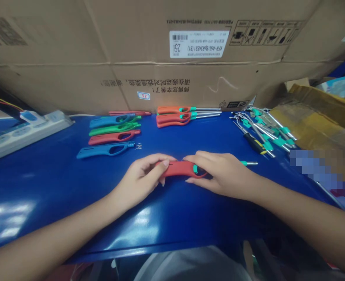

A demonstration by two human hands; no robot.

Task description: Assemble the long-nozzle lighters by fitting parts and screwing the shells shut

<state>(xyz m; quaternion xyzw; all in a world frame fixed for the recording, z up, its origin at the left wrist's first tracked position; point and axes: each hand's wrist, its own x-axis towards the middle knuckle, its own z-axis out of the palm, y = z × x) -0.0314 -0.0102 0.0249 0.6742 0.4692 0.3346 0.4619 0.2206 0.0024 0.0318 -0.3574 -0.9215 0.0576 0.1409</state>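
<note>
A red gas lighter (178, 168) with a green trigger lies level between my two hands, just above or on the blue table. My left hand (149, 171) is closed round its butt end, thumb on top. Wrapped over the trigger end, my right hand (219, 171) hides part of the loop; a metal tube with a green collar (250, 163) shows past its far side. Beyond my hands lie finished-looking lighters, an orange one (169, 110) and red ones (172, 120), with metal tubes attached. To the left is a row of handle shells without tubes, among them a blue handle (102, 151).
Metal tubes with green triggers and wires (263, 127) are piled at the right, with a black-and-yellow screwdriver (254, 143) against them. A white power strip (28, 130) sits at the left. A large cardboard sheet (131, 47) stands along the back; a taped carton (321, 117) is at right.
</note>
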